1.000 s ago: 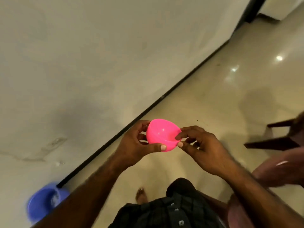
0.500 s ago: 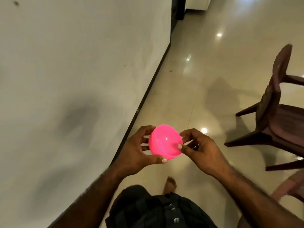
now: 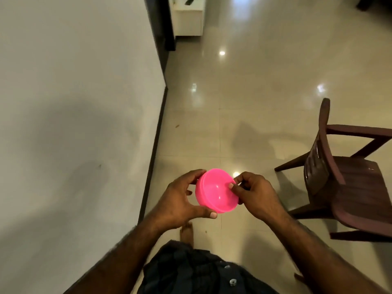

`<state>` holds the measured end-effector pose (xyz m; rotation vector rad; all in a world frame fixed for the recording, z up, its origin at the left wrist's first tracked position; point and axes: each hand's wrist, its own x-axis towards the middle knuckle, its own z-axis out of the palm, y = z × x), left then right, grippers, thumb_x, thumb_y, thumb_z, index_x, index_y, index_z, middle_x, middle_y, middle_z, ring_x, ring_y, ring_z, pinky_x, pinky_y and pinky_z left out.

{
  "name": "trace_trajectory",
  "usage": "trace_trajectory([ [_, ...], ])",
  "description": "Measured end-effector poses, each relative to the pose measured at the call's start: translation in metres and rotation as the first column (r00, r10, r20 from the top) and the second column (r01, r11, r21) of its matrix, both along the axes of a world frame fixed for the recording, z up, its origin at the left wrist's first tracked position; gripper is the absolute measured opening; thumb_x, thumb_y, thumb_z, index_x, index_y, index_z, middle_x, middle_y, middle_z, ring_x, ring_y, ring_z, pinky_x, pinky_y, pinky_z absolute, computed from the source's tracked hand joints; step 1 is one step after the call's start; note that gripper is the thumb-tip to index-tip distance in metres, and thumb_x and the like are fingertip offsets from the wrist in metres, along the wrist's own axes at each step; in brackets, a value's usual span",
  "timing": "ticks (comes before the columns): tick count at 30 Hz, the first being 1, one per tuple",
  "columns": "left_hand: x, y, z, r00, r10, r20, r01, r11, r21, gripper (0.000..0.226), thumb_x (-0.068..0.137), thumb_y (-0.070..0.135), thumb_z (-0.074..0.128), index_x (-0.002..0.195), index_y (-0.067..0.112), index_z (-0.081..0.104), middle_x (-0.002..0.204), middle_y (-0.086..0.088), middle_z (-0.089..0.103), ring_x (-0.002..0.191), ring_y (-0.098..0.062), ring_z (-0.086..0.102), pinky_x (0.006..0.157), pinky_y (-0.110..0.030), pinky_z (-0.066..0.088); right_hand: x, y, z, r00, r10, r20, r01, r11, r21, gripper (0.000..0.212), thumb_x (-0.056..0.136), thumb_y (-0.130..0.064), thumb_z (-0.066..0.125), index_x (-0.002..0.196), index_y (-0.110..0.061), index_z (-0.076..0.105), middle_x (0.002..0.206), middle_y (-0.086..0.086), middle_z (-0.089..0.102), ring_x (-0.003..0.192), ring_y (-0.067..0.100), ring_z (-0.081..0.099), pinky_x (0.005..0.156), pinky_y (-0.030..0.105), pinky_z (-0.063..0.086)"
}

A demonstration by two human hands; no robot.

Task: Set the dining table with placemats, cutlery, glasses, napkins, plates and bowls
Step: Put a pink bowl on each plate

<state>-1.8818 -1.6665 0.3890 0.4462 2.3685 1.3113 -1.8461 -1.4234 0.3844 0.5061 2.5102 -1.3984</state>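
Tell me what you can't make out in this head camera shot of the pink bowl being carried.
- Dining table: not in the head view at all.
- Pink bowl: its underside faces away, and the left hand and right hand cover parts of its rim.
- Brown chair: cut off by the right edge.
- Dark object on the white cabinet: too small to identify.
- Person's foot: partly hidden by clothing.

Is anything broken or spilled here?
Nothing looks broken or spilled. The pink bowl is whole and empty, held tilted between the left hand and right hand. The brown chair stands upright.
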Motion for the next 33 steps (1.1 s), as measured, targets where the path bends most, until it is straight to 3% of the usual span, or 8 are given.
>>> trace_trajectory([
  [4, -0.108, 0.042, 0.006, 0.991, -0.134, 0.003, 0.134, 0.99, -0.048, 0.11, 0.051, 0.066, 0.097, 0.147, 0.045, 0.049, 0.137, 0.025, 0.057, 0.123, -0.001, 0.056, 0.097, -0.032, 0.057, -0.069, 0.037, 0.009, 0.987, -0.158, 0.027, 0.159, 0.987, -0.027, 0.008, 0.097, -0.033, 0.072, 0.099, -0.027, 0.066, 0.073, -0.001, 0.075, 0.065, 0.011, 0.072, 0.067, 0.043, 0.064],
  [7, -0.191, 0.096, 0.013, 0.969, -0.246, 0.008, 0.246, 0.968, -0.041, 0.103, 0.053, 0.059, 0.099, 0.144, 0.041, 0.053, 0.133, 0.028, 0.06, 0.119, 0.001, 0.058, 0.092, -0.027, 0.057, -0.115, 0.083, 0.009, 0.946, -0.324, 0.009, 0.324, 0.943, -0.079, 0.02, 0.098, -0.025, 0.071, 0.114, -0.029, 0.06, 0.072, -0.002, 0.075, 0.065, 0.011, 0.073, 0.06, 0.035, 0.06],
  [12, -0.305, 0.198, 0.001, 0.927, -0.374, 0.011, 0.374, 0.926, -0.054, 0.098, 0.054, 0.048, 0.103, 0.137, 0.049, 0.053, 0.127, 0.039, 0.058, 0.116, 0.008, 0.058, 0.089, -0.022, 0.057, -0.204, 0.167, -0.01, 0.901, -0.433, -0.035, 0.425, 0.894, -0.144, 0.013, 0.098, -0.026, 0.071, 0.109, -0.03, 0.064, 0.072, 0.0, 0.075, 0.066, 0.014, 0.074, 0.066, 0.039, 0.064],
  [15, -0.36, 0.26, 0.0, 0.913, -0.409, -0.017, 0.405, 0.908, -0.106, 0.103, 0.053, 0.053, 0.102, 0.142, 0.049, 0.05, 0.131, 0.034, 0.057, 0.117, 0.008, 0.056, 0.09, -0.021, 0.056, -0.264, 0.219, -0.017, 0.913, -0.402, -0.075, 0.4, 0.916, -0.043, 0.002, 0.099, -0.035, 0.067, 0.1, -0.034, 0.067, 0.075, -0.006, 0.072, 0.069, 0.011, 0.071, 0.065, 0.04, 0.063],
  [19, -0.436, 0.334, 0.015, 0.903, -0.428, -0.047, 0.42, 0.9, -0.121, 0.108, 0.052, 0.054, 0.101, 0.146, 0.048, 0.048, 0.133, 0.033, 0.056, 0.118, 0.009, 0.055, 0.095, -0.024, 0.054, -0.342, 0.293, 0.0, 0.931, -0.347, -0.115, 0.361, 0.924, 0.129, 0.008, 0.097, -0.037, 0.069, 0.102, -0.031, 0.068, 0.09, -0.014, 0.066, 0.078, 0.008, 0.064, 0.069, 0.035, 0.059],
  [23, -0.515, 0.409, 0.03, 0.903, -0.429, -0.039, 0.426, 0.903, -0.06, 0.105, 0.053, 0.049, 0.102, 0.144, 0.049, 0.05, 0.132, 0.032, 0.058, 0.119, 0.006, 0.057, 0.096, -0.029, 0.057, -0.406, 0.381, 0.027, 0.964, -0.145, -0.222, 0.19, 0.963, 0.194, 0.057, 0.09, -0.043, 0.073, 0.142, -0.04, 0.051, 0.129, -0.02, 0.055, 0.095, -0.001, 0.063, 0.077, 0.03, 0.058],
  [28, -0.625, 0.523, 0.028, 0.853, -0.521, -0.026, 0.521, 0.853, -0.019, 0.102, 0.056, 0.045, 0.103, 0.145, 0.045, 0.053, 0.132, 0.025, 0.064, 0.119, -0.002, 0.062, 0.097, -0.037, 0.06, -0.482, 0.489, 0.048, 0.974, 0.143, -0.174, -0.084, 0.947, 0.31, 0.11, 0.07, -0.08, 0.074, 0.159, -0.044, 0.021, 0.161, -0.025, 0.027, 0.143, 0.005, 0.035, 0.111, 0.031, 0.039],
  [33, -0.725, 0.654, 0.024, 0.698, -0.716, -0.019, 0.715, 0.698, -0.048, 0.101, 0.057, 0.042, 0.103, 0.145, 0.043, 0.054, 0.132, 0.026, 0.063, 0.12, -0.001, 0.061, 0.098, -0.036, 0.059, -0.548, 0.583, 0.038, 0.994, -0.043, -0.098, 0.08, 0.909, 0.409, 0.122, 0.062, -0.08, 0.08, 0.159, -0.045, 0.014, 0.159, -0.021, 0.03, 0.141, 0.011, 0.034, 0.11, 0.041, 0.046],
])
